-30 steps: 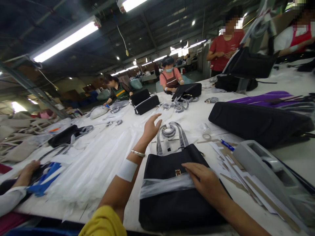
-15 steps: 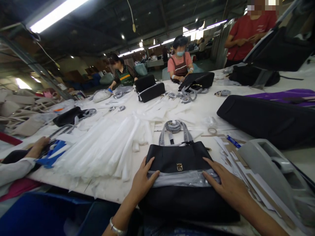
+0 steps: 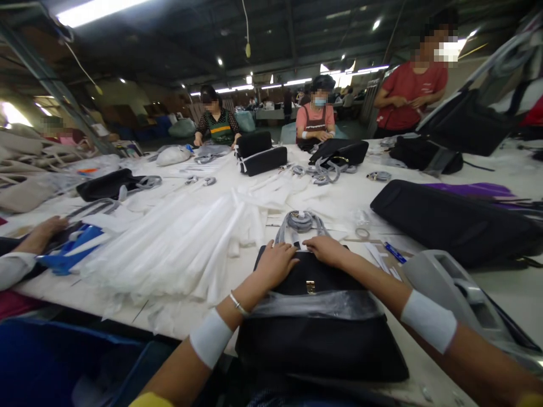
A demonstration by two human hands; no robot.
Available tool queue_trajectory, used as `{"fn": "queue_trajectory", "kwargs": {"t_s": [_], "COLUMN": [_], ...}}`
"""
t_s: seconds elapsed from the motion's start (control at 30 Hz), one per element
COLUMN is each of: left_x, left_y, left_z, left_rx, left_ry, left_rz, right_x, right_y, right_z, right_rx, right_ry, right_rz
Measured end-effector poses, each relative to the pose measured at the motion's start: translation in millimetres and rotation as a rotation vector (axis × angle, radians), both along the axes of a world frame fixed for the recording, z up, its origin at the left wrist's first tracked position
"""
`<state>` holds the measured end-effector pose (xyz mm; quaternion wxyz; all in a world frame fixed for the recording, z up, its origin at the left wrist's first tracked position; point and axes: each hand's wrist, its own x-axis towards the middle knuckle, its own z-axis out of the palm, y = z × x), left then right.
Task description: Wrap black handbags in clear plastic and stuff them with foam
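Note:
A black handbag (image 3: 275, 345) lies in front of me, its top edge facing away. Clear plastic film (image 3: 316, 305) crosses its front below a gold clasp (image 3: 311, 287). My left hand (image 3: 276, 263) is closed on the top edge, left of centre, with its fingers bent over the rim. On the other side of centre, my right hand (image 3: 326, 249) pinches the same edge; its fingertips are partly hidden. Beyond the hands, grey-wrapped handles and a coiled strap (image 3: 300, 221) rest on the table.
White foam strips (image 3: 169, 243) spread to the left. A grey tape dispenser (image 3: 453, 294), a blue marker (image 3: 394, 252) and a large black bag (image 3: 449, 220) are at the right. A co-worker's hand (image 3: 48, 229) is at far left, and a blue bin (image 3: 63, 362) stands below the table edge.
Both my hands have moved from the bag's sides up and inward to its top edge, coming close together. My view has tilted and shifted slightly.

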<state>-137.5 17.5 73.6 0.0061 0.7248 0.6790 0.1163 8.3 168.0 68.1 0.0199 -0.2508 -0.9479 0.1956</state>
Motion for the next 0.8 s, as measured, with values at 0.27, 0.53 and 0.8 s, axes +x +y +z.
{"fn": "queue_trajectory", "kwargs": {"t_s": [0.27,0.53,0.8], "left_x": [-22,-12,-11], "left_y": [31,25,34], "left_z": [-7.6,-4.6,-26.4], "left_rx": [-0.034,-0.093,-0.189], "left_ry": [-0.133,-0.217,-0.214], "left_rz": [-0.104,-0.192,-0.172], "right_x": [-3,-10,-57], "right_y": [35,50,54], "right_z": [3.2,16.8,-14.7], "right_rx": [-0.352,-0.747,-0.287], "right_ry": [0.074,-0.351,-0.121], "right_rz": [0.171,0.385,-0.106]}}
